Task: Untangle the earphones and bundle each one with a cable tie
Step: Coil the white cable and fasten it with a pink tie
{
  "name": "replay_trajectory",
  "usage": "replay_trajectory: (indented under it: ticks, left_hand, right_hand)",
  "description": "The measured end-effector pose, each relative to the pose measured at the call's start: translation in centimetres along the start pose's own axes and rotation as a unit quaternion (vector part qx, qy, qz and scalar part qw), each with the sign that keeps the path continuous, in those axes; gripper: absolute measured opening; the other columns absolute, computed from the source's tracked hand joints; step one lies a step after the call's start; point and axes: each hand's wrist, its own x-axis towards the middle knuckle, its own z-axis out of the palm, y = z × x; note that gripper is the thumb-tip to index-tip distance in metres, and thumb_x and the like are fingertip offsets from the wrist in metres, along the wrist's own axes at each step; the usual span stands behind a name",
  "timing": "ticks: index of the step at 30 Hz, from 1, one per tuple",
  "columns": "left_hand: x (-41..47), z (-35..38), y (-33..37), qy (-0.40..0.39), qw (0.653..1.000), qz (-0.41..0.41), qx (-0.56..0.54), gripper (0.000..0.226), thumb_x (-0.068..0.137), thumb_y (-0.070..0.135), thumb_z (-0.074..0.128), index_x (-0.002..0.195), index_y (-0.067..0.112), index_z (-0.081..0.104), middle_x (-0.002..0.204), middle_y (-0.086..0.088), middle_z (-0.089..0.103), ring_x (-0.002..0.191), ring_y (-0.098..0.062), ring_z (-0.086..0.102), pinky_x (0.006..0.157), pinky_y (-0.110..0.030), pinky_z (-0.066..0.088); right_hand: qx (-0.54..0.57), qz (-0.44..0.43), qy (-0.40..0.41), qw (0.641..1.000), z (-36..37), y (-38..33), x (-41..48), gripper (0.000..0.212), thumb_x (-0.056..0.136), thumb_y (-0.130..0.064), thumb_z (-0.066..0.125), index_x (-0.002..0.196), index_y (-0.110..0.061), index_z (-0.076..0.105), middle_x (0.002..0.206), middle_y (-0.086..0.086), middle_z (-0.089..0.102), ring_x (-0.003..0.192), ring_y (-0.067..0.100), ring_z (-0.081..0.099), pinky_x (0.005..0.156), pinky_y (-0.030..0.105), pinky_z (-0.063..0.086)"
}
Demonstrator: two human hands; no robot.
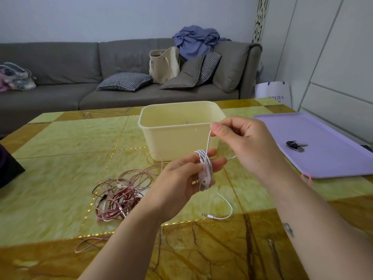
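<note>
Head view, looking down over a green-and-amber marble-patterned table [60, 142]. The left hand [181, 176] is raised above the table with its fingers extended, and the white earphone cable [204, 168] is coiled around them, the earbuds lying against the palm. The right hand [240, 138] pinches a strand of this cable between thumb and forefinger, drawn taut upward from the coil. The loose tail of the cable curves down to the table, ending in its jack plug [206, 215]. Left of the left wrist lies a tangled heap of pink earphone cables [119, 195], with one loop trailing toward the near edge. Just behind the hands stands a cream plastic tub [177, 126], partly covered by the right hand. To the right lies a lilac tray [327, 158] carrying a bunch of keys [295, 146]. A pink band [306, 177] encircles the right wrist. A grey sofa [80, 77] with cushions fills the background.
</note>
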Motion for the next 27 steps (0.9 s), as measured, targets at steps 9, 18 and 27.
replay_trajectory:
  ticks: [9,18,27]
  left_hand:
    - [-0.6,0.0,0.9,-0.071,0.996,-0.004,-0.052,0.035,0.086,0.026,0.043,0.091,0.011,0.074,0.081,-0.010,0.069,0.080,-0.021,0.064,0.092,-0.046,0.050]
    - [-0.4,-1.0,2.8,0.019,0.954,0.059,-0.293,0.040,0.083,0.019,0.041,0.105,0.008,0.072,0.102,-0.004,0.073,0.090,-0.019,0.071,0.081,-0.045,0.053]
    - [0.7,-2.6,0.5,0.140,0.989,0.036,-0.017,0.035,0.102,0.020,0.029,0.106,0.014,0.063,0.082,0.000,0.072,0.087,-0.014,0.065,0.084,-0.037,0.046]
  right_hand:
    - [0.025,0.082,0.001,0.996,0.0,2.7,0.2,0.019,0.090,-0.027,0.061,0.074,-0.017,0.067,0.043,-0.021,0.050,0.044,-0.005,0.047,0.053,0.008,0.034]
    - [-0.020,0.092,-0.189,0.978,3.1,4.0,-1.2,0.033,0.093,-0.040,0.053,0.074,-0.017,0.069,0.051,-0.009,0.040,0.050,0.006,0.033,0.050,0.021,0.026]
    - [-0.148,0.067,-0.243,0.956,1.5,1.8,-1.2,0.023,0.092,-0.037,0.056,0.082,-0.024,0.072,0.049,-0.005,0.044,0.043,0.005,0.035,0.047,0.018,0.028]
